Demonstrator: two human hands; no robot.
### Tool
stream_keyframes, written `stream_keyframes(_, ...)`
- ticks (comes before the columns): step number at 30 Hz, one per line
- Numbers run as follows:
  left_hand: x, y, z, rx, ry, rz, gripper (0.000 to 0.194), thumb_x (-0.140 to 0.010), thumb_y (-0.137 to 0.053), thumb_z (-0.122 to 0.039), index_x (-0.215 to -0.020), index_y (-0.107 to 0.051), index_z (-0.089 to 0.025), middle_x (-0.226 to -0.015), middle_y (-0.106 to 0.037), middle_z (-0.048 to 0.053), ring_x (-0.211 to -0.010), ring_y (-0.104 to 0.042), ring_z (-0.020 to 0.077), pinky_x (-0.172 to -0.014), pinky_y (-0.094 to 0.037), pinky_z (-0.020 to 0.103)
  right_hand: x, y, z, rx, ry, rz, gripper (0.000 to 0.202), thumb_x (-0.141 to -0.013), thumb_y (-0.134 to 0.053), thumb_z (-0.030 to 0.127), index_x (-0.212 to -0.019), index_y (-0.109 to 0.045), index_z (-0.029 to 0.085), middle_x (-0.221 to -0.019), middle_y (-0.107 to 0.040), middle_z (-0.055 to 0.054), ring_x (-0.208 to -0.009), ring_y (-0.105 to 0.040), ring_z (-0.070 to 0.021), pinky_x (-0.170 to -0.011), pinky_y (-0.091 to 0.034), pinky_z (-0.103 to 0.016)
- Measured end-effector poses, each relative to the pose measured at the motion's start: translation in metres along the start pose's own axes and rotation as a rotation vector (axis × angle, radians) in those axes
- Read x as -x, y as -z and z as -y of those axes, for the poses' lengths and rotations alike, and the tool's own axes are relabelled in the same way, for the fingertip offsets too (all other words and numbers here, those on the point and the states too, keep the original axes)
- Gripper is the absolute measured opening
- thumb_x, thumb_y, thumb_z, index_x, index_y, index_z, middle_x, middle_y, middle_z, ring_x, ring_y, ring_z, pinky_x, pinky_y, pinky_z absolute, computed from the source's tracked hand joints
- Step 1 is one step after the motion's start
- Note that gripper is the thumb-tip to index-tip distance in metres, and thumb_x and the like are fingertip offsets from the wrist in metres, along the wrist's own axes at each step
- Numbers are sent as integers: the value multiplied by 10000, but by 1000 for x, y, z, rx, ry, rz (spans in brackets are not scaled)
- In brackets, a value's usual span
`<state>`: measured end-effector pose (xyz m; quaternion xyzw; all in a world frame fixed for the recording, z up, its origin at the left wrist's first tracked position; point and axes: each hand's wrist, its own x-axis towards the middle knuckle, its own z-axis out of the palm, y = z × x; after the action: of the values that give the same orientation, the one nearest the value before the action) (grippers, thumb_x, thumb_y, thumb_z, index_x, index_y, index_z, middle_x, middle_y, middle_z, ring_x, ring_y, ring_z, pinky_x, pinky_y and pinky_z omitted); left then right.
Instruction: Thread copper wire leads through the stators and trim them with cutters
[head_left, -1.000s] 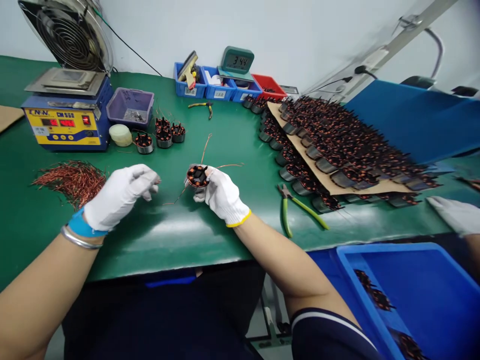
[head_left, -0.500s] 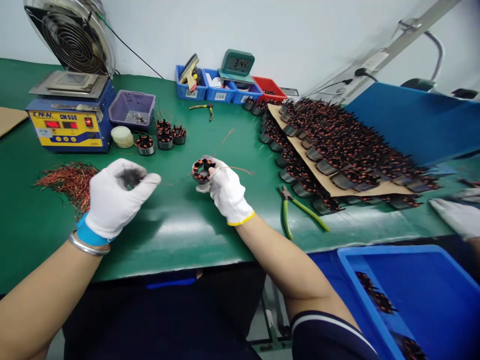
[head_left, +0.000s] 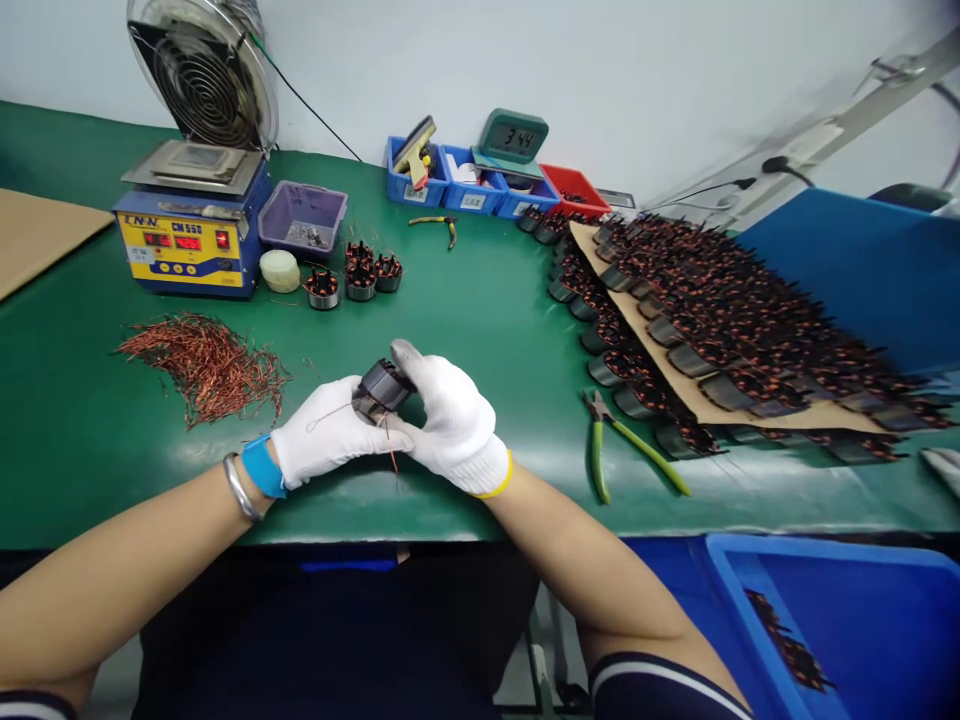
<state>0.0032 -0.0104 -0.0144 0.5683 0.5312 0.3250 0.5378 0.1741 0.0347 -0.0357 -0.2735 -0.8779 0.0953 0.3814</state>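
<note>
Our left hand (head_left: 330, 430) has moved in to join our right hand (head_left: 455, 412), the fingers of both grasping the tilted wound core (head_left: 383, 386) at the frame's centre, apparently to sort its loose wires (head_left: 393, 458), which next seems to call for steady holding.

Dark core (head_left: 385, 385) partly hidden by the hands (head_left: 459, 418) (head_left: 324, 432), blue tray (head_left: 825, 548) cut off at right and bottom

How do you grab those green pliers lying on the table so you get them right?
Probably by both green handles, coming from the near side of the table. The pliers lie flat, with the handles spread in a V toward that near edge and the metal jaws pointing away, so one hand could close around both handles.
</note>
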Motion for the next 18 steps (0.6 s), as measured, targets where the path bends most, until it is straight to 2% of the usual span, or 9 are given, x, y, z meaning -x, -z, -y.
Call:
stream_keyframes(4,0,4,-2,61,-94,104,407,-683,-742,-388,-1009,-629,-173,-1023,-694,31,-1029,-615,246,-910,-489,388,-2,-2,3,9,200,-10,779,-816,-553,315,-1497,-184,239,-980,-649,-86,-856,-615,-260,-775,-502,-434)
stream_keyframes(7,0,5,-3,116,-128,145,355,-696,-732,-310,-1007,-631,-171,-1051,-694,35,-1049,-614,234,-935,-482,378,-3,-3,5,-20,275,-15,807,-812,-531,225,-1511,-128,258,-977,-649,-65,-871,-614,-247,-861,-487,-457)
stream_keyframes(9,1,4,-1,138,-134,145,343,-688,-736,-292,-984,-623,-162,-1024,-696,51,-1012,-630,238,-905,-503,389,-1,-3,6,-20,294,4,791,-809,-535,213,-1506,-162,247,-979,-653,-65,-879,-610,-250,-920,-466,-484)
stream_keyframes(11,0,3,1,139,-127,145,386,-667,-750,-295,-997,-604,-156,-1001,-692,65,-973,-640,245,-862,-524,403,1,-4,8,8,308,39,713,-820,-539,222,-1478,-265,230,-993,-659,-78,-889,-603,-261,-955,-444,-511)
stream_keyframes(15,-3,4,5,40,-142,135,453,-619,-771,-309,-1002,-586,-156,-1011,-673,71,-952,-634,240,-869,-520,406,4,-4,13,30,302,182,454,-869,-468,224,-1321,-510,243,-879,-663,-75,-814,-597,-258,-910,-456,-504)
stream_keyframes(18,-4,4,6,-8,-160,108,373,-642,-740,-365,-921,-586,-171,-951,-677,51,-887,-643,222,-844,-529,397,2,0,13,-71,290,248,447,-869,-473,258,-1315,-501,254,-890,-655,-77,-828,-600,-258,-887,-456,-500)
